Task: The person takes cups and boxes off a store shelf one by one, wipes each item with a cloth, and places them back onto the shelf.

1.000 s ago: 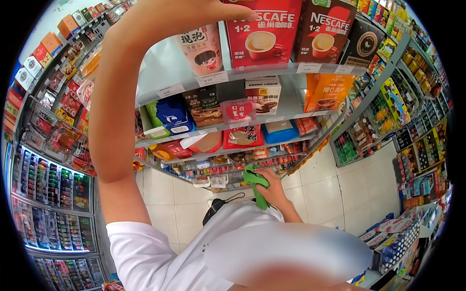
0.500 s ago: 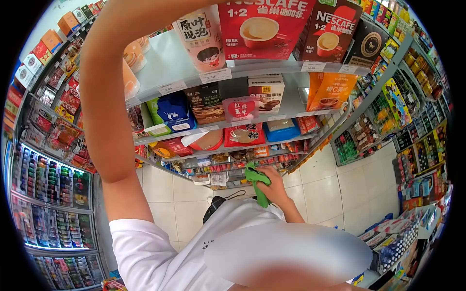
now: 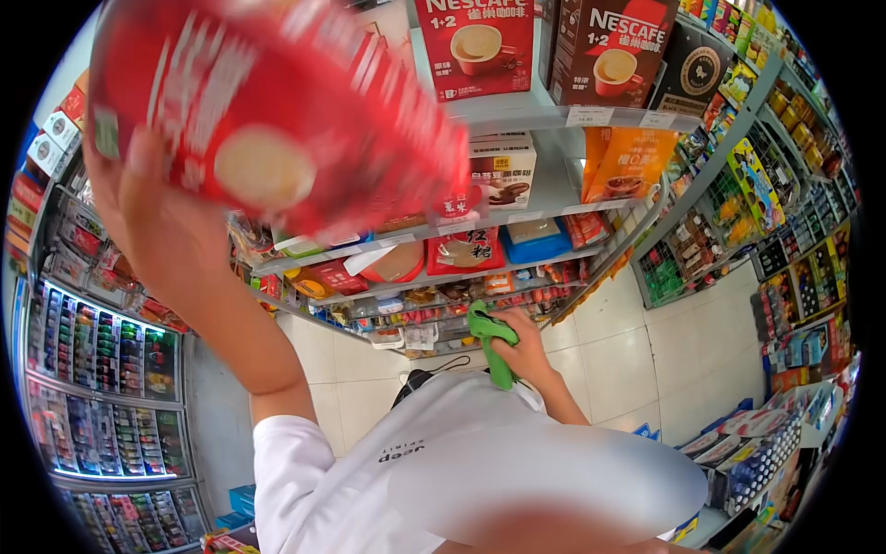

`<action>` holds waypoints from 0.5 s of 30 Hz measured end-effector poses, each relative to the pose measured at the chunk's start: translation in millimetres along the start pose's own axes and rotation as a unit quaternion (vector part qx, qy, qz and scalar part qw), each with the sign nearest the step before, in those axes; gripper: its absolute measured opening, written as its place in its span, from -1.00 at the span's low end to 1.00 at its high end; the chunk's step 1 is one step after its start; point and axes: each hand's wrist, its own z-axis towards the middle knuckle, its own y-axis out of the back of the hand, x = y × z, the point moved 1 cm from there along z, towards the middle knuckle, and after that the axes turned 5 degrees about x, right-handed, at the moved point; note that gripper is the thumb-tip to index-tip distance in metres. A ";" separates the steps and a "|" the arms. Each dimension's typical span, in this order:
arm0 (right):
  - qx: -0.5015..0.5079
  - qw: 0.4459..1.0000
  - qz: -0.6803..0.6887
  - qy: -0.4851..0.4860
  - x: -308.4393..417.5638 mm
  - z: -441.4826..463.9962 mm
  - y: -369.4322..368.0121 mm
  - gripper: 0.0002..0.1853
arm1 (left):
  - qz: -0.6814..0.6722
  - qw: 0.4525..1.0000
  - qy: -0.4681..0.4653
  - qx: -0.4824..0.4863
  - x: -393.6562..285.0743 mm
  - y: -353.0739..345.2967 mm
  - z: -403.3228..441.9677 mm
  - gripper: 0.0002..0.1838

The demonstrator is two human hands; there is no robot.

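A person in a white shirt (image 3: 397,441) holds a red Nescafe box (image 3: 277,115) aloft in the left hand (image 3: 171,226), in front of the upper left part of a shop's shelf rack (image 3: 528,120). The left hand is curled about one lower corner of the box, which is tilted and blurred; how far the hidden fingers wrap cannot be told. The right hand (image 3: 526,349), low before the rack, is closed around a bunched green cloth (image 3: 499,367).

Handling it well probably means a firm grip, since one corner bears the load, with the free end levelled and kept clear of the rack's front edge; the cloth hand could steady that end.

On the rack's highest level in view stand a matching red carton (image 3: 478,51), a brown Nescafe box (image 3: 609,55) and a black box (image 3: 694,74); orange pouches (image 3: 632,166) sit one level below. Pale floor tiles (image 3: 604,319) spread before the rack. To its left are lit drinks shelves (image 3: 103,342); to its right, wire displays (image 3: 688,245) packed with snacks.
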 end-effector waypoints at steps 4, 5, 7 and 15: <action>0.000 1.000 0.022 -0.007 0.4 -2.9 -3.6 -0.55 | -0.022 0.966 0.140 -0.218 4.7 13.4 -125.0 -0.35; -0.002 1.000 0.025 -0.008 0.1 -2.0 -5.6 -0.55 | -0.099 0.949 0.189 -0.233 8.5 13.3 -154.5 -0.34; -0.006 0.999 0.029 -0.023 -6.5 -2.8 -9.1 -0.56 | -0.401 0.870 0.247 -0.142 25.9 11.3 -198.0 -0.33; -0.099 0.921 0.277 -0.256 -35.5 -20.0 -30.1 -0.67 | -0.659 0.459 0.540 -0.253 76.2 -13.7 -325.4 -0.39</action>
